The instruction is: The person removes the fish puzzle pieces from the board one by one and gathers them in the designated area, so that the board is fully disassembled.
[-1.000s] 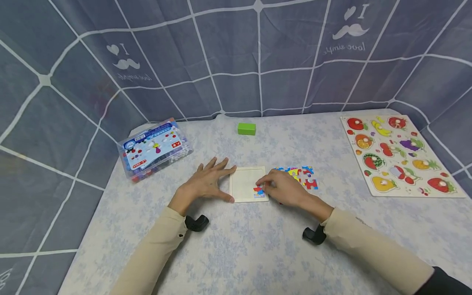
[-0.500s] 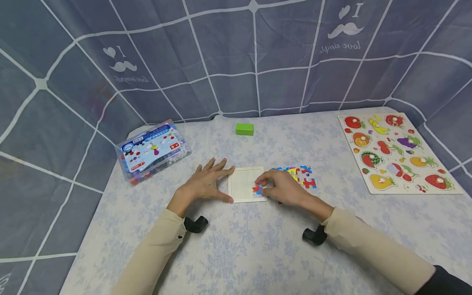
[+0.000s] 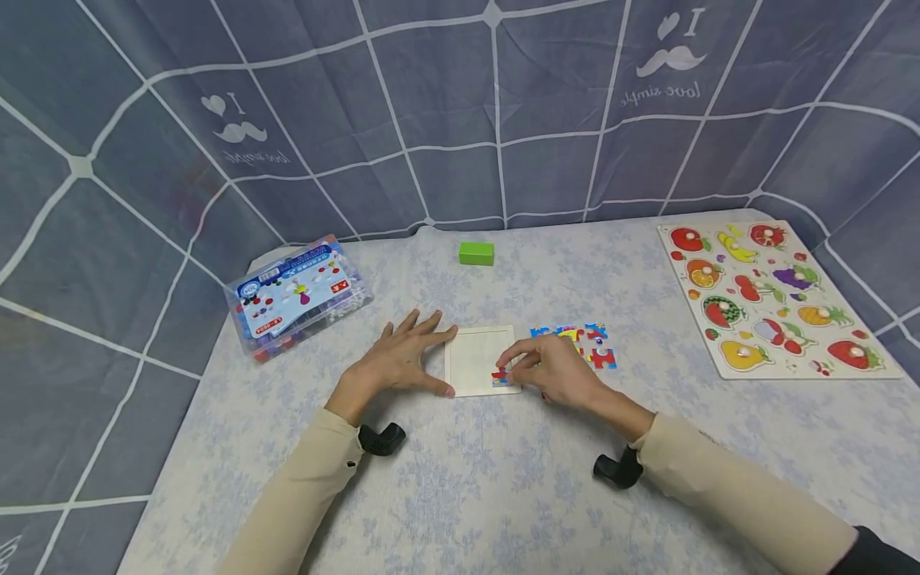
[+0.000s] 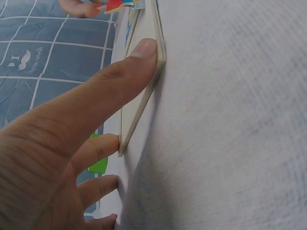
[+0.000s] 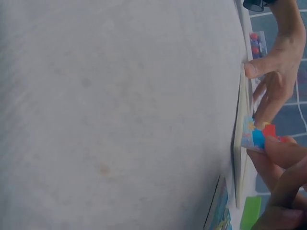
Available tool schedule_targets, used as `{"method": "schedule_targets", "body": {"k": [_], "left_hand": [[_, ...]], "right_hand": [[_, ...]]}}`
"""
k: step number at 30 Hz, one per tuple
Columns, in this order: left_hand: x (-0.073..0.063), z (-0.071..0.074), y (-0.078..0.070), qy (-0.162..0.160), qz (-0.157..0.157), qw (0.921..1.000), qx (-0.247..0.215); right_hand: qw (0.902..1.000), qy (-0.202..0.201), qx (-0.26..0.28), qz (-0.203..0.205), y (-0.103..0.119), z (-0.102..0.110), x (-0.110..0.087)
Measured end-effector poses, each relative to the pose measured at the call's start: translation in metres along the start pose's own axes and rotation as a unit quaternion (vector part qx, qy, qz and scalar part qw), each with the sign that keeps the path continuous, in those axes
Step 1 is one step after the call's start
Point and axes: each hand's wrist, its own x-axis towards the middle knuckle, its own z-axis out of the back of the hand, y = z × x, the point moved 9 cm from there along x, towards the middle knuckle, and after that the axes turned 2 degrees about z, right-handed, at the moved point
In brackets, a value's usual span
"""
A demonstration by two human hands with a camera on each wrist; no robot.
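Note:
A shallow pale wooden puzzle tray (image 3: pixel 470 359) lies on the patterned tablecloth in front of me. My left hand (image 3: pixel 400 355) is spread at its left side, thumb on the near corner and forefinger at the far corner. At the tray's lower right, my right hand (image 3: pixel 557 370) pinches a jigsaw piece (image 5: pixel 254 134) between thumb and forefinger. That piece is light blue with blue and red patches, and it stands tilted over the tray in the right wrist view. Several colourful jigsaw pieces (image 3: pixel 602 357) lie right of the tray, partly hidden behind my right hand.
A clear plastic box (image 3: pixel 298 295) with a blue printed label sits at the back left. Behind the tray is a green block (image 3: pixel 477 254). A fruit puzzle board (image 3: pixel 772 303) lies at the right. A blue-grey curtain (image 3: pixel 460 104) hangs behind the table.
The jigsaw piece has tilted up slightly in my right fingers, and the right hand has shifted a little. My left hand keeps its place on the tray.

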Motion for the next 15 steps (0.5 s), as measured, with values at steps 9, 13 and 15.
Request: {"method": "schedule_targets", "body": {"k": [9,13,15], "left_hand": [[-0.001,0.000,-0.001,0.005,0.000,1.0000,-0.004],[-0.002,0.001,0.000,0.005,-0.003,1.0000,-0.005],[-0.002,0.001,0.000,0.006,-0.005,1.0000,-0.006]], "right_hand": [[0.9998,-0.010,0.007,-0.016,-0.002,0.018,-0.003],[0.9988,-0.021,-0.005,-0.043,-0.014,0.035,-0.014],[0.9978,-0.027,-0.021,-0.057,-0.023,0.043,-0.021]]}}
